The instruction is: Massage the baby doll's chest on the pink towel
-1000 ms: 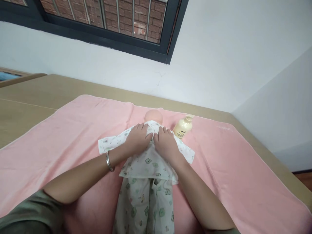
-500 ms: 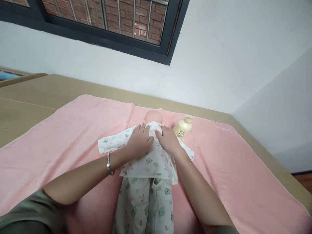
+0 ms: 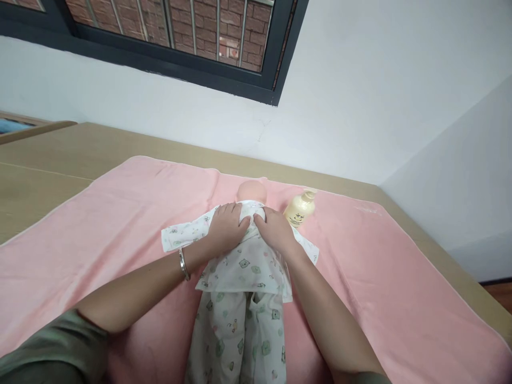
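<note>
A baby doll, its bald head (image 3: pixel 251 191) toward the wall, lies stretched out on a pink blanket (image 3: pixel 384 256). It wears a white printed top (image 3: pixel 248 266) with the sleeves spread sideways, and matching trousers (image 3: pixel 230 330). My left hand (image 3: pixel 228 226) rests flat on the left side of the upper body, fingers stretched toward the shoulder. On the other side my right hand (image 3: pixel 276 228) lies the same way, touching the cloth. Both thumbs point inward, their tips close together over the middle. Neither hand grasps anything.
A pale yellow pump bottle (image 3: pixel 301 209) stands on the blanket just beyond my right hand. Under the blanket is a wooden surface (image 3: pixel 112 146), which meets a white wall (image 3: pixel 340 106) at the back. Above is a dark-framed window (image 3: pixel 240 88) with bars outside.
My left hand has shifted slightly left and its thumb has risen toward the doll's shoulders. The right hand has stayed nearly in place, its fingers drawn a little closer. Doll and bottle have not moved.
</note>
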The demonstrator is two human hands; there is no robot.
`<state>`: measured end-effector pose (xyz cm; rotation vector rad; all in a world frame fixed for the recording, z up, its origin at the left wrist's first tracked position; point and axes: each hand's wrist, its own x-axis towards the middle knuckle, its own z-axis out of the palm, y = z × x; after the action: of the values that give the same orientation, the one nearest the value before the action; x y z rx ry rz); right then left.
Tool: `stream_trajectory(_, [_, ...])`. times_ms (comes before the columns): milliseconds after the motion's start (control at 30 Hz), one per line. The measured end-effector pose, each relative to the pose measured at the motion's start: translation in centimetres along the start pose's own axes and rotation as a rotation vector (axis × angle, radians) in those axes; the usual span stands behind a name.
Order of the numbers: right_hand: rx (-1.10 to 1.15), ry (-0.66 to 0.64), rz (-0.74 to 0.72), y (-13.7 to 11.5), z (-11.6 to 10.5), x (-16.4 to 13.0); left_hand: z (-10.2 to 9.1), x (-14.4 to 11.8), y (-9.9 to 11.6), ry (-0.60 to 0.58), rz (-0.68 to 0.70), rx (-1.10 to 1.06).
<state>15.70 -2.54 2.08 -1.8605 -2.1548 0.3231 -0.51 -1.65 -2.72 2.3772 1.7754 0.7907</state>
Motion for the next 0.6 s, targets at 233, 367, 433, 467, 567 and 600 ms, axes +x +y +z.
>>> stream_trajectory(233, [-0.001, 0.026, 0.011, 0.14, 0.43, 0.05, -0.04, -0.02, -0.07, 0.007, 0.009, -0.003])
stream_trajectory(367, [0.047, 0.014, 0.012, 0.47, 0.51, 0.18, -0.03, -0.16, 0.11, 0.018, -0.007, -0.003])
stream_trajectory(433, [0.048, 0.020, 0.003, 0.56, 0.57, 0.21, 0.01, -0.20, 0.14, 0.028, -0.007, -0.006])
stream_trajectory(467, [0.045, 0.025, -0.001, 0.56, 0.59, 0.20, 0.03, -0.20, 0.14, 0.029, -0.006, -0.008])
stream_trajectory(567, [0.029, 0.042, -0.006, 0.45, 0.60, 0.13, 0.00, -0.15, 0.06, 0.019, -0.004, -0.017])
stream_trajectory(600, [0.026, 0.044, -0.005, 0.41, 0.58, 0.10, -0.03, -0.12, 0.03, 0.014, -0.004, -0.018])
